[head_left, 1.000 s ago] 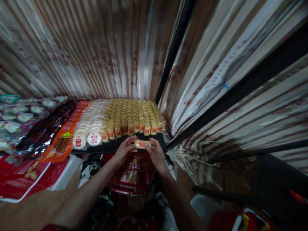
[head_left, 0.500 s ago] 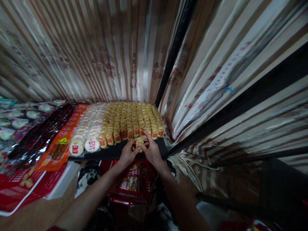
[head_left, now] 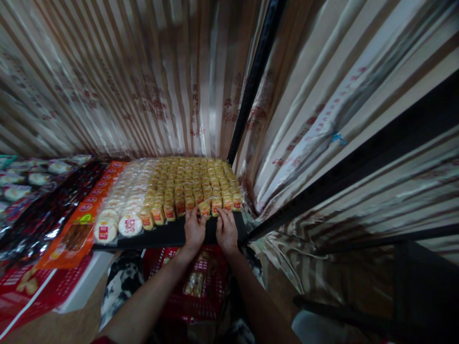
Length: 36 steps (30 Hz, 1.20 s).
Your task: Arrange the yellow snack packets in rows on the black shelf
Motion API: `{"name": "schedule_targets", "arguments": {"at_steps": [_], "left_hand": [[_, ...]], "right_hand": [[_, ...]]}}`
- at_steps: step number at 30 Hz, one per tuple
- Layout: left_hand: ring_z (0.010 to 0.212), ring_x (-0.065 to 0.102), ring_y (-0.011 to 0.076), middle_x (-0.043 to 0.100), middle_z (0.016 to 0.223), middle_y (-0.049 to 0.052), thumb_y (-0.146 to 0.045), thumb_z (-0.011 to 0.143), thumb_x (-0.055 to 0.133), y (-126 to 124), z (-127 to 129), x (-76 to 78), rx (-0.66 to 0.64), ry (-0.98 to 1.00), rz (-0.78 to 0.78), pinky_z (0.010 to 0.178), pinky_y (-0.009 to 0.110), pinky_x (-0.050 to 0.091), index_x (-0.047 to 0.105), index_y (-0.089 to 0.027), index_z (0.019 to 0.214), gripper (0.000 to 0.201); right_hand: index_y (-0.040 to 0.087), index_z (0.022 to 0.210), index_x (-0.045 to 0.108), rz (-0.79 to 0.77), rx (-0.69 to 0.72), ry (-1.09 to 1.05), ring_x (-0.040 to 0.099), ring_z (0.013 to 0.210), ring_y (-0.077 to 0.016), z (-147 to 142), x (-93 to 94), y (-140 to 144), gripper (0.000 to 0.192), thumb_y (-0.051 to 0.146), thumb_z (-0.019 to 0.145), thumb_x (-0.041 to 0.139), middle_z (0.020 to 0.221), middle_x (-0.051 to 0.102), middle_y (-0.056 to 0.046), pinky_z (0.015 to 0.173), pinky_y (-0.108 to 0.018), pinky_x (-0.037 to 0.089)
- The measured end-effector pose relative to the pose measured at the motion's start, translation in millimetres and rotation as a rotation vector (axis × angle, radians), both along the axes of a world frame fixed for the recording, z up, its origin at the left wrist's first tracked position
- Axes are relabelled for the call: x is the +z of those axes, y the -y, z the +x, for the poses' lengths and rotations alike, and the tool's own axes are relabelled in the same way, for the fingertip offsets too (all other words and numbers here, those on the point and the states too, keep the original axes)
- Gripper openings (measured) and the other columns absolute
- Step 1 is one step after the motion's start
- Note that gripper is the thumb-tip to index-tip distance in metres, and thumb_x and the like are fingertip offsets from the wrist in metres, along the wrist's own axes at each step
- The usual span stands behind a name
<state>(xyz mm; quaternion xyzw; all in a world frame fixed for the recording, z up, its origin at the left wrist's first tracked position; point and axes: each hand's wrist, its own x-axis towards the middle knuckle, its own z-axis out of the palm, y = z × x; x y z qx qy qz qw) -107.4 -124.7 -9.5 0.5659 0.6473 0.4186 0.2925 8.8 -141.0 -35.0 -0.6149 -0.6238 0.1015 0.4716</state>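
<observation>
Yellow wrapped pastries (head_left: 193, 179), each with a red label, stand packed in rows on a black tray (head_left: 168, 235) at the counter's near edge. Both hands are at the front row. The left hand (head_left: 194, 230) and the right hand (head_left: 226, 231) lie palm down with fingers stretched forward, their tips touching one small packet (head_left: 205, 208) and the one next to it, at the row's right-of-middle. The fingers look loosely curled against the packets rather than clamped; whether either hand really grips is hard to tell, since the fingertips hide the contact.

I judge these packets light and small, with a slick film wrapper that could slide under dry fingers. The filling is probably soft and crumbly, so a pinch on the two narrow sides, near the bottom, seems safer than pressing the top. Neighbours sit touching, so a packet may tip the next one.

Round white cakes (head_left: 130, 224) in clear wrap fill the tray's left part; orange-edged packs (head_left: 79, 229) and dark glossy packs (head_left: 53, 210) lie farther left. A red basket (head_left: 211, 291) sits below the tray, between the forearms, with a few wrapped items inside, too dim to name. Label print is too small to read. Striped foil sheeting (head_left: 143, 86) hangs behind, and the lower right is nearly black.
</observation>
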Motion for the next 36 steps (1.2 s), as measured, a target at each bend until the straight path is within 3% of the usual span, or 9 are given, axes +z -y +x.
{"name": "schedule_targets", "arguments": {"at_steps": [5,14,22,26,36], "left_hand": [[0.085,0.055,0.02,0.053,0.095,0.007,-0.024,0.079,0.055,-6,3,-3.9,-0.039,-0.065,0.018,0.082,0.033,0.044,0.054,-0.017,0.111,0.033],[0.066,0.054,0.0143,0.053,0.093,0.006,-0.028,0.081,0.052,-6,6,-8.1,-0.055,-0.062,0.033,0.069,0.03,0.045,0.044,-0.015,0.114,0.036],[0.068,0.053,0.0148,0.053,0.083,0.003,-0.027,0.083,0.047,-8,2,-12.2,-0.079,-0.126,0.065,0.069,0.028,0.043,0.048,-0.019,0.083,0.008],[0.068,0.052,0.0156,0.05,0.071,0.001,-0.025,0.084,0.045,-11,3,-16.4,-0.091,-0.124,0.076,0.069,0.028,0.042,0.046,-0.021,0.072,0.013],[0.071,0.053,0.0169,0.055,0.073,0.003,-0.025,0.083,0.048,-14,7,-14.7,-0.069,-0.181,0.027,0.068,0.027,0.04,0.052,-0.02,0.076,0.01]], "right_hand": [[0.018,0.124,0.053,-0.009,0.004,0.005,0.052,0.108,-0.0191,2,-7.7,0,0.043,0.02,0.088,0.03,0.111,0.054,-0.011,0.094,-0.036,0.045],[0.021,0.13,0.047,-0.052,-0.008,0.064,0.053,0.109,-0.0191,1,-12.4,4,0.046,0.019,0.085,0.034,0.117,0.051,-0.01,0.09,-0.031,0.047],[0.024,0.131,0.046,-0.039,0.001,0.058,0.055,0.104,-0.0186,0,-10.3,5,0.05,0.016,0.084,0.034,0.112,0.053,-0.009,0.09,-0.033,0.048],[0.025,0.13,0.047,-0.034,0.006,0.065,0.054,0.105,-0.0188,0,-12.0,4,0.05,0.015,0.083,0.035,0.111,0.055,-0.009,0.09,-0.033,0.048],[0.022,0.13,0.047,-0.02,0.007,0.097,0.051,0.111,-0.0206,0,-17.1,2,0.052,0.014,0.08,0.036,0.114,0.055,-0.01,0.094,-0.038,0.046]]}}
